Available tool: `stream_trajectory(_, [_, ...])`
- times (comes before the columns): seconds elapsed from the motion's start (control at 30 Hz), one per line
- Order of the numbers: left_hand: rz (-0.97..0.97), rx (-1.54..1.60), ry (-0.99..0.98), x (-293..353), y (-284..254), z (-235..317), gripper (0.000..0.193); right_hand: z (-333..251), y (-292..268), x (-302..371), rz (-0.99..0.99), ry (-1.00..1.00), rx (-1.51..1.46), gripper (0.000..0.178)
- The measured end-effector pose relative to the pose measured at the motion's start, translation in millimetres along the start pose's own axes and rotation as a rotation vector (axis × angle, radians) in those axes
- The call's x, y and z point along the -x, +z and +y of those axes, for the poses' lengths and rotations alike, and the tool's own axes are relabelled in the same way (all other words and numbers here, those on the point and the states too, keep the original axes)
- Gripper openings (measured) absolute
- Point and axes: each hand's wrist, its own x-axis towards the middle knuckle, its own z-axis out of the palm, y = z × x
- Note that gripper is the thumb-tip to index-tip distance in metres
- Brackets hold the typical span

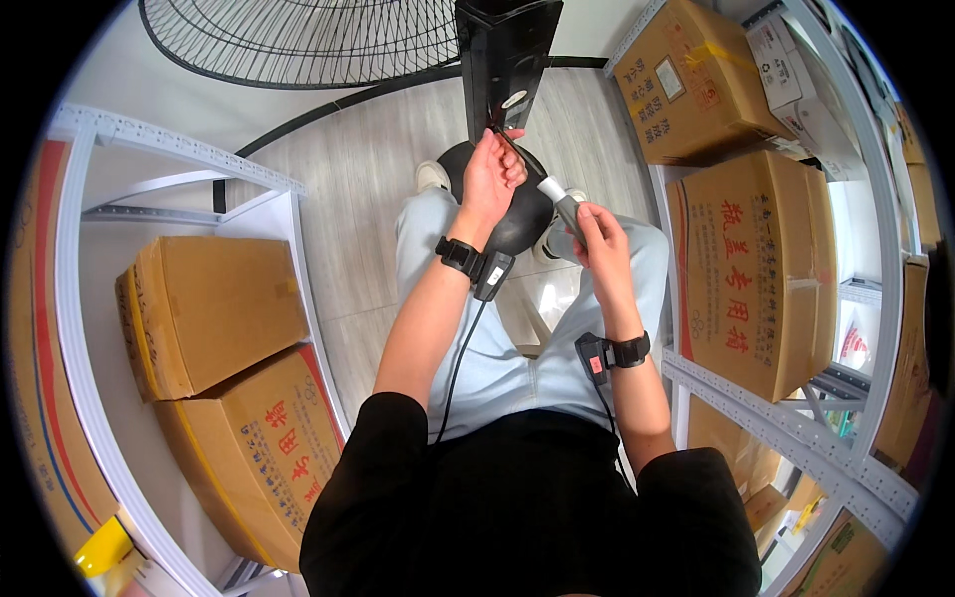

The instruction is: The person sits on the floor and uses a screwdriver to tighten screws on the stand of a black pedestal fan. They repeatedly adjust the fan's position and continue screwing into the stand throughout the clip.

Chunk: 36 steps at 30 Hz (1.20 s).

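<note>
My left hand (491,179) is raised in front of a black upright housing (505,60), fingers curled with the tips pinched. A thin dark strip (507,142) shows at those fingertips; its kind I cannot make out. Lower and to the right, my right hand (603,239) grips a grey-handled tool (569,211) with a white cylindrical tip (550,188). That tip points up and left toward the left hand, apart from it. Below both hands is a round black base (512,224), partly hidden by the left hand and the tool.
A black wire fan cage (308,40) spans the top left. Metal shelving with cardboard boxes (751,279) stands close on the right. More boxes (224,308) fill the left shelf (179,149). Cables (460,368) run from both wrist straps along my body.
</note>
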Motion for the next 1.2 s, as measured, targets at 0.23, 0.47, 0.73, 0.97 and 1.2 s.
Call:
stream_trajectory(0.23, [0.003, -0.082, 0.048, 1.4, 3.3, 3.9, 0.026, -4.2, 15.7, -7.8, 0.013, 0.019, 0.01, 0.031])
stream_trajectory(0.47, [-0.005, -0.143, 0.011, 3.1, 5.3, 3.0, 0.026, 10.8, 18.8, -10.2, 0.037, -0.1, 0.081, 0.03])
stream_trajectory(0.73, [-0.023, -0.133, 0.001, 3.7, 2.9, 3.5, 0.028, 4.5, 24.8, -3.6, 0.167, -0.544, 0.569, 0.03])
stream_trajectory(0.97, [-0.02, -0.172, -0.019, 3.8, 3.7, 3.2, 0.029, -0.8, 27.3, 4.4, 0.184, -0.656, 0.758, 0.033])
stream_trajectory(1.2, [-0.042, -0.175, 0.009, 1.3, 5.2, 4.6, 0.035, 4.3, 32.9, 2.3, 0.202, -0.553, 0.404, 0.033])
